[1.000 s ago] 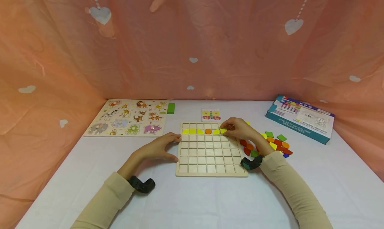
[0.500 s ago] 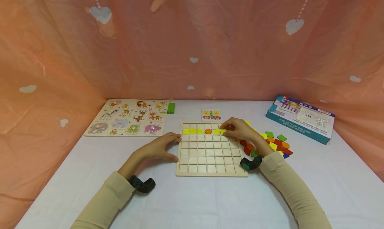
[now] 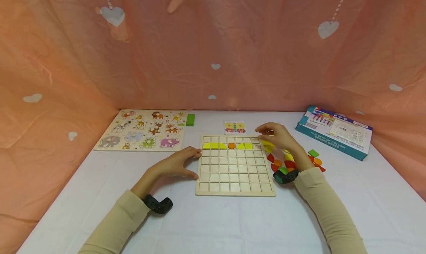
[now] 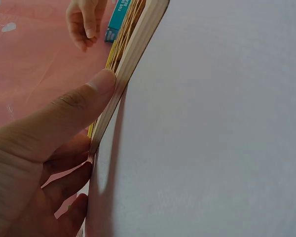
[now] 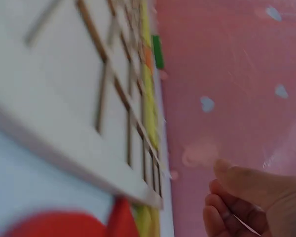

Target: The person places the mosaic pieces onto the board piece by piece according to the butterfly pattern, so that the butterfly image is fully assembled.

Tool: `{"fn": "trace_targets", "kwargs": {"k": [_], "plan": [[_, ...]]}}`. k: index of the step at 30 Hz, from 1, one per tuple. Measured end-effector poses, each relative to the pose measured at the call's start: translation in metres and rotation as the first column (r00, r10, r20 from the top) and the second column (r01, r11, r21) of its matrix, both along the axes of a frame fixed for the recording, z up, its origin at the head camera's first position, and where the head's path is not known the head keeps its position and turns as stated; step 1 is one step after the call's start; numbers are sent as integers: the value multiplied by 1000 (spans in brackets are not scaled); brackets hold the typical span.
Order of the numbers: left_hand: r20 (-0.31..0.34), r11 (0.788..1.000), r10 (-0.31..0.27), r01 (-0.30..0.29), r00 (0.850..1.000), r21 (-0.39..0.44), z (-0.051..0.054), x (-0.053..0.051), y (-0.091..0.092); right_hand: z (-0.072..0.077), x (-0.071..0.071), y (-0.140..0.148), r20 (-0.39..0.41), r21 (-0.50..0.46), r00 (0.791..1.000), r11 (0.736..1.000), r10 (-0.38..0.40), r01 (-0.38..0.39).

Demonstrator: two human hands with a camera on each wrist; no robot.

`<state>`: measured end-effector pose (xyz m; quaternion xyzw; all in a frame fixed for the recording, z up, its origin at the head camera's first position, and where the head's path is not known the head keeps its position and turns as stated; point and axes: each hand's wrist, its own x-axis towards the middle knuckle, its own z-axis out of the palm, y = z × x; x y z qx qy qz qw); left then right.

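Observation:
A wooden grid board (image 3: 229, 193) lies flat before me. Along its second row from the back sit several yellow pieces (image 3: 248, 146) and an orange round piece (image 3: 231, 146). My left hand (image 3: 174, 164) touches the board's left edge, thumb near the front and fingers farther back; in the left wrist view its thumb (image 4: 103, 81) rests against the wooden rim. My right hand (image 3: 277, 137) hovers by the board's back right corner, fingers loosely bent, with nothing visible between them. Under and beside that hand, yellow pieces (image 3: 267, 146) lie on the table, partly covered by it.
Loose red, orange and green pieces (image 3: 313, 153) are scattered right of the board. A small pattern card (image 3: 234, 127) lies behind it. At the back left are an animal puzzle (image 3: 141, 131) and a green block (image 3: 190, 120). A teal box (image 3: 334, 134) stands back right.
My right hand has let go of a yellow square in the second row and lifted away back and to the right. The left hand has stayed at the board's edge.

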<state>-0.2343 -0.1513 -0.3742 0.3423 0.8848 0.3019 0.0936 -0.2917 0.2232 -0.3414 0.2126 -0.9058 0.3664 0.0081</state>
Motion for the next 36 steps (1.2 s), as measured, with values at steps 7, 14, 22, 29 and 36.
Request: {"fn": "trace_targets", "kwargs": {"k": [7,14,22,29,36], "plan": [[5,1000,0,0,1000,-4,-1,0,-1,4,-2,28,-18,-4,995,995,-97,97],[-5,1000,-5,5,1000,-2,0,0,-1,4,-1,50,2,28,988,988,-152,152],[-21,1000,-11,11,1000,-1,0,0,-2,1,2,67,69,51,982,983,-177,174],[-19,1000,-14,15,1000,5,1,0,-1,-5,3,68,106,136,982,980,-157,142],[-16,1000,-18,19,1000,11,1,0,0,-9,4,69,137,160,980,979,-145,123]]}}
